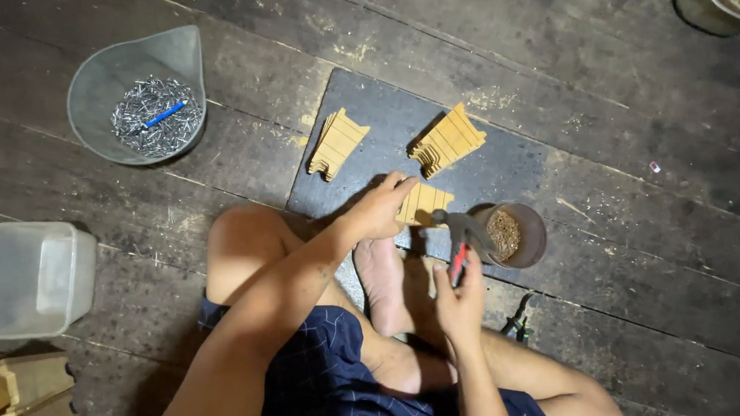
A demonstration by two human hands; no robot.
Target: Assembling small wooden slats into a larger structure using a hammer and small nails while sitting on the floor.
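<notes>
Head view: ribbed tan wooden piece (423,205)

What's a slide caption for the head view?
Seated on floorboards, left hand steadies a slatted wooden piece while right hand holds a hammer.

Single head-worn view, looking steeply down.
Close above the wearer's lap and the dark board (503,167) on the plank floor (630,266).
</notes>
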